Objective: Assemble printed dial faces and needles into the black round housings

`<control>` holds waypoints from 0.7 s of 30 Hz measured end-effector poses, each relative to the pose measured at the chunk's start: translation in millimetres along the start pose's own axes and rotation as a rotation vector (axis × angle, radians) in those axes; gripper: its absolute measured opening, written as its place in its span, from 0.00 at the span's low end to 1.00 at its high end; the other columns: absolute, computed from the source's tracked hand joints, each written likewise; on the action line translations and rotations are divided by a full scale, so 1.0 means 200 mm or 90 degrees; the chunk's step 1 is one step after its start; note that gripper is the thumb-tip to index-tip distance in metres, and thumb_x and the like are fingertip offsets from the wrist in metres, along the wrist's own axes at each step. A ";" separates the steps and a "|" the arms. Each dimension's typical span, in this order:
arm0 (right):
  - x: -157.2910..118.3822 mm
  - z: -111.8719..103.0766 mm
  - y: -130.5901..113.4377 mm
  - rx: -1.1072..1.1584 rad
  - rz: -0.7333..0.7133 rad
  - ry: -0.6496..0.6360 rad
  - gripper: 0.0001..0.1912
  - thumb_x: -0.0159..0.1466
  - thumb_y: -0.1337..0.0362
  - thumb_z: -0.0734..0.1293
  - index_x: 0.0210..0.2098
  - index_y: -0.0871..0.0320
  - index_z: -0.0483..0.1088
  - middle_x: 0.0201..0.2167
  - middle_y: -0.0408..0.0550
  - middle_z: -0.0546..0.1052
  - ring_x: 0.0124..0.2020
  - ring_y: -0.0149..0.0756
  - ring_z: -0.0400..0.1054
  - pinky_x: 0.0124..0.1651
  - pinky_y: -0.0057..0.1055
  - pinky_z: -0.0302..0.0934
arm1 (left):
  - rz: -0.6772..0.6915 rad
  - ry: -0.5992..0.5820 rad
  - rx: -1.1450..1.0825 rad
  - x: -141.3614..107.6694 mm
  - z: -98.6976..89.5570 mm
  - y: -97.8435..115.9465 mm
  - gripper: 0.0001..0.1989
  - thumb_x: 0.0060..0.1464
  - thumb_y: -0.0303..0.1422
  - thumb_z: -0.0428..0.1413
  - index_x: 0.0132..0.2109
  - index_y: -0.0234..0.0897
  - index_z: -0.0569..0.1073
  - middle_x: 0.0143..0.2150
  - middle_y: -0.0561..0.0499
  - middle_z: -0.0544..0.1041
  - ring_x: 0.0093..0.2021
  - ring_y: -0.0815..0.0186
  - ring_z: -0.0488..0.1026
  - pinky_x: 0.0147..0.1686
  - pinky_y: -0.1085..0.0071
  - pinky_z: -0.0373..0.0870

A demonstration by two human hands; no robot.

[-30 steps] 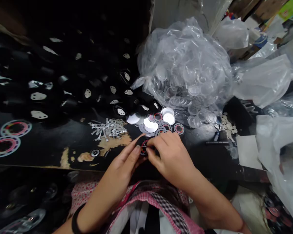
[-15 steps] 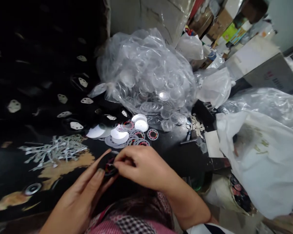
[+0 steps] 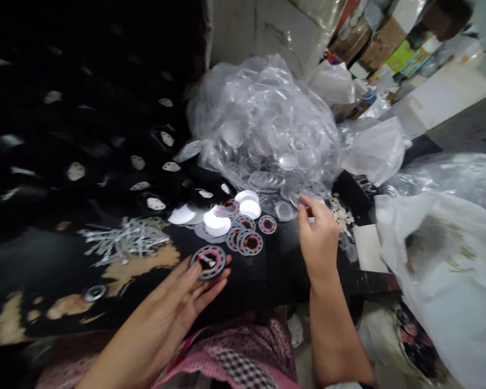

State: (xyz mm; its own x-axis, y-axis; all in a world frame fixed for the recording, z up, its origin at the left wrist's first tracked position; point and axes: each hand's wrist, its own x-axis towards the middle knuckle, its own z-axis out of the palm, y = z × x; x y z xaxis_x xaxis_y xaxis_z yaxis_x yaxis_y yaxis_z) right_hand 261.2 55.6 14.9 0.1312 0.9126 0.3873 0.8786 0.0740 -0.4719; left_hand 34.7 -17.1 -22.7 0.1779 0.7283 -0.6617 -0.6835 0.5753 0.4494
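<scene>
My left hand (image 3: 182, 294) grips the pointer dial (image 3: 209, 263), probably light, stiff, best rim-held; my right hand's (image 3: 319, 235) hold unclear.

Round grey-red dial (image 3: 211, 254), pale pointer (image 3: 208, 261) across it, face up in left fingers (image 3: 211, 293)
</scene>
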 end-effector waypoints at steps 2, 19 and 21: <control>-0.11 0.03 -0.14 0.103 -0.178 -0.076 0.14 0.71 0.66 0.62 0.53 0.59 0.74 0.49 0.53 0.81 0.49 0.39 0.74 0.55 0.38 0.64 | -0.030 0.004 -0.041 -0.01 0.04 0.03 0.11 0.63 0.35 0.58 0.45 0.33 0.81 0.51 0.41 0.82 0.51 0.56 0.79 0.51 0.64 0.79; -0.19 0.20 -0.45 0.149 -0.173 -0.261 0.27 0.76 0.54 0.49 0.26 0.57 0.63 0.24 0.44 0.70 0.27 0.33 0.62 0.36 0.34 0.49 | 0.185 -0.024 0.301 -0.05 0.01 0.02 0.21 0.48 0.34 0.69 0.51 0.46 0.81 0.51 0.51 0.82 0.59 0.53 0.74 0.57 0.69 0.70; -0.21 0.23 -0.46 0.163 -0.187 -0.219 0.26 0.76 0.56 0.48 0.25 0.56 0.61 0.23 0.44 0.68 0.26 0.32 0.60 0.36 0.34 0.48 | 0.216 -0.008 0.335 -0.05 0.01 0.03 0.19 0.49 0.34 0.69 0.50 0.47 0.81 0.51 0.51 0.83 0.57 0.54 0.76 0.57 0.69 0.70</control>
State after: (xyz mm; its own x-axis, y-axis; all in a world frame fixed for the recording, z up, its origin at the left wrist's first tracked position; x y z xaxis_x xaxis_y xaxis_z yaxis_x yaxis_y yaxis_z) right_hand 153.3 29.4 6.4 -0.3000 0.9148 0.2705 0.7097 0.4035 -0.5775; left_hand 30.9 -20.6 -11.2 0.0228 0.9051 -0.4247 -0.2643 0.4151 0.8705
